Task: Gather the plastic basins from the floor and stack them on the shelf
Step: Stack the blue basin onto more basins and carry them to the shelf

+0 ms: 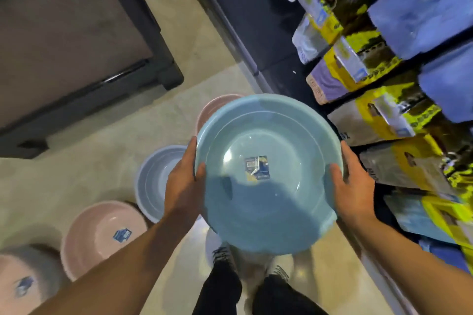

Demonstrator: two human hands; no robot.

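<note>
Both hands grasp a blue basin (268,174) by opposite rims, left hand (184,184) and right hand (354,186); below the left, a lavender basin (156,179) and pink basin (102,233) lie on the floor (76,174).

From my seat the blue basin (268,174) covers most of a pink basin (217,107) behind it and part of a grey-blue basin (156,179), which my left arm also crosses. Another pink basin (23,281) is cut by the lower left edge, its sticker smeared. The shelf goods (384,89) are motion-blurred, their print unreadable to me.
</note>
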